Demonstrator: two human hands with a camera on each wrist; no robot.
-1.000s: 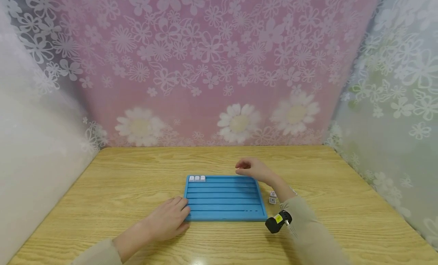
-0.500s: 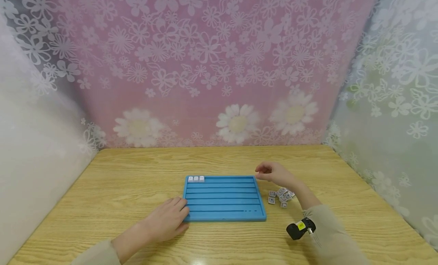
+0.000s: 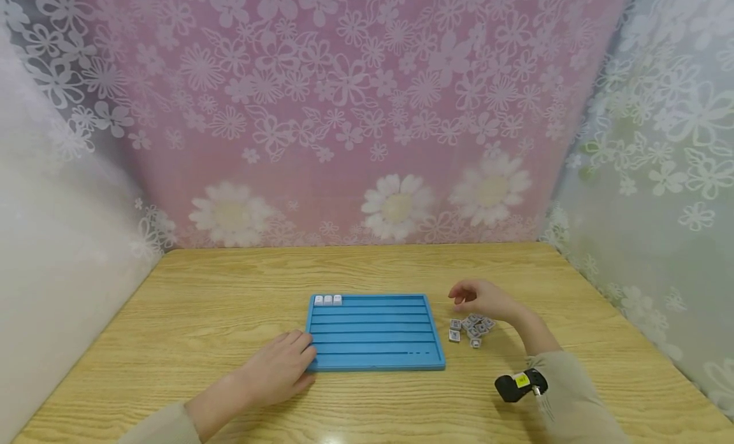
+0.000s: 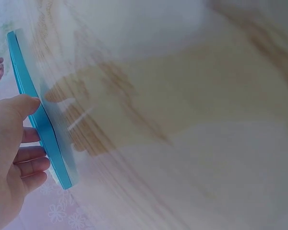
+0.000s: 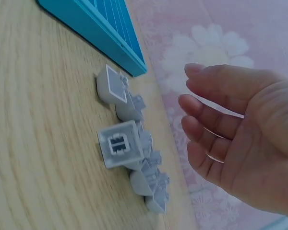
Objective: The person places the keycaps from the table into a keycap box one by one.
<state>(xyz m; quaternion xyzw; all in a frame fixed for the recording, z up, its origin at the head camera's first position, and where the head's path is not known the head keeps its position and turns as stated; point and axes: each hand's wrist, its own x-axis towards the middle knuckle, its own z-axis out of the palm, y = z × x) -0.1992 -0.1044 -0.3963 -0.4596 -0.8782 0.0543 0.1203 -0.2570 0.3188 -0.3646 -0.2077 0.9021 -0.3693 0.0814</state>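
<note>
A ridged blue tray lies flat on the table. Three white keycaps stand side by side in its far left corner. My left hand rests at the tray's near left corner; in the left wrist view its thumb and relaxed fingers touch the edge. My right hand hovers just beyond a small heap of loose keycaps right of the tray. In the right wrist view its fingers are loosely bent and hold nothing, beside the keycaps, one of which shows its hollow underside.
The wood-grain table stretches around the tray. Flowered pink cloth hangs behind it, with pale cloth along the right side. A black wrist camera is strapped to the right sleeve.
My right hand has moved right from the tray's far edge to the keycap heap, most of which its arm hid before. The left hand stays at the tray; the three keycaps in it have not moved.
</note>
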